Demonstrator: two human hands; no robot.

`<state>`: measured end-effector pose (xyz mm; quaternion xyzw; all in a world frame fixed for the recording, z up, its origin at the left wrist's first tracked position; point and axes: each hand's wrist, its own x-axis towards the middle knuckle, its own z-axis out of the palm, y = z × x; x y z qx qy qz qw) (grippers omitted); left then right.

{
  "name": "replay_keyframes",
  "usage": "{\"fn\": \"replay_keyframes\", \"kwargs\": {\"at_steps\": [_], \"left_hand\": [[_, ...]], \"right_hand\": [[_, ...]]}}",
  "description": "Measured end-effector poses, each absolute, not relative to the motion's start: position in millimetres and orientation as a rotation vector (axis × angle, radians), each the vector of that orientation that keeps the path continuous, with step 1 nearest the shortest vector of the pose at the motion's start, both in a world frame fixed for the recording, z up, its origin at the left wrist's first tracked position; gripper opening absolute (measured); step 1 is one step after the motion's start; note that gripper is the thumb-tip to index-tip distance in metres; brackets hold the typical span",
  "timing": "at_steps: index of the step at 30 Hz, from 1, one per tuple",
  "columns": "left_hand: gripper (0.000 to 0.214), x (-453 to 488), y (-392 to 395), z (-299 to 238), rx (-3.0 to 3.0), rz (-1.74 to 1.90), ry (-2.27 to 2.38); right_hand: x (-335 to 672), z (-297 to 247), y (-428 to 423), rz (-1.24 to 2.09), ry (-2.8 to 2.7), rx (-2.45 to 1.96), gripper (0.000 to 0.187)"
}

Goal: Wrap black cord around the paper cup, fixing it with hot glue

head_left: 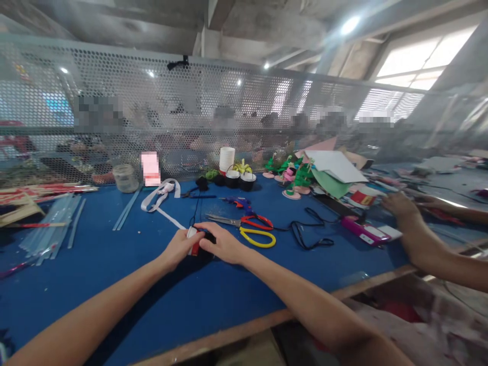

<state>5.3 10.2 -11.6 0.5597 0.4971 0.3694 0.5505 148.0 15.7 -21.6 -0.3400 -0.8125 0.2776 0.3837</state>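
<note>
Red, white and black show on the small piece (195,247) that both hands pinch between them, low over the blue table (114,274) near its middle. The left hand (177,250) closes its thumb and fingers on the white and red end. The right hand (225,245) covers the black end with its fingers bent over it, so most of the piece is hidden and I cannot tell what it is exactly.

It looks small and light, probably rigid, and I judge that a fingertip hold on the two ends is enough. A thin black cord (195,212) seems to run from it, so it is better not to pull there.

Just behind the hands lie scissors (244,221) with red handles and a yellow loop (258,238). Farther back are a white ribbon (160,195) and small black pots (240,179). At the right, another person's hand (398,204) rests on the table, well apart.
</note>
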Motion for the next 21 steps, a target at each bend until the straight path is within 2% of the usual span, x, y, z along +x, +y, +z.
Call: {"fn": "replay_keyframes", "kwargs": {"at_steps": [3, 8, 21], "left_hand": [[0.028, 5, 10, -15, 1.33, 0.906, 1.205], [0.031, 4, 10, -19, 1.336, 0.939, 1.234], [0.033, 4, 15, -20, 1.337, 0.922, 1.228]], "right_hand": [[153, -23, 25, 0.698, -1.9, -0.967, 0.029], [169, -25, 43, 0.724, -1.774, -1.065, 0.041], [152, -16, 16, 0.958, -1.972, -0.76, 0.044]]}}
